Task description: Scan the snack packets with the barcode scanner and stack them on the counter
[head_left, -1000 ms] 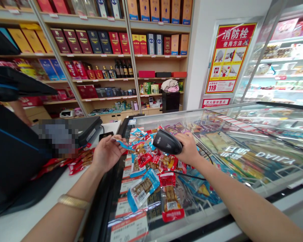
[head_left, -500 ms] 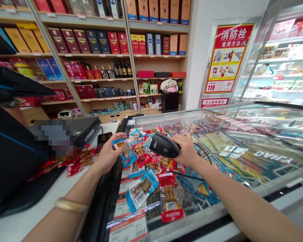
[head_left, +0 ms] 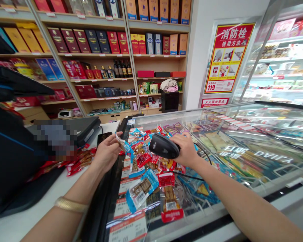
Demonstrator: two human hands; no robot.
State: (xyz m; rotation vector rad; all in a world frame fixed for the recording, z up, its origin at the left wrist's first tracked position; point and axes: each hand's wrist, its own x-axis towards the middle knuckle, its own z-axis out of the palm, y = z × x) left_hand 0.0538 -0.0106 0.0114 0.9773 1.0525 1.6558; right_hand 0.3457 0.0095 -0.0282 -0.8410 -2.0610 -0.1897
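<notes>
Left hand (head_left: 107, 151): thumb and fingers pinched a blue-edged snack packet (head_left: 125, 146) by its upper end, above the left side of the freezer's glass lid (head_left: 164, 228). Right hand (head_left: 187, 149): fingers curled round the handle of a black barcode scanner (head_left: 164, 146), its head pointed toward the packet. Beneath the scanner, red and blue snack packets (head_left: 143, 158) lay heaped on the glass. Nearer the wearer, one blue-ended packet (head_left: 142, 190) lay aslant just beside a red-ended packet (head_left: 170, 197). More red packets (head_left: 82, 160) lay on the white counter (head_left: 55, 198), left of the freezer. Gold bracelet (head_left: 71, 204) on left wrist.
</notes>
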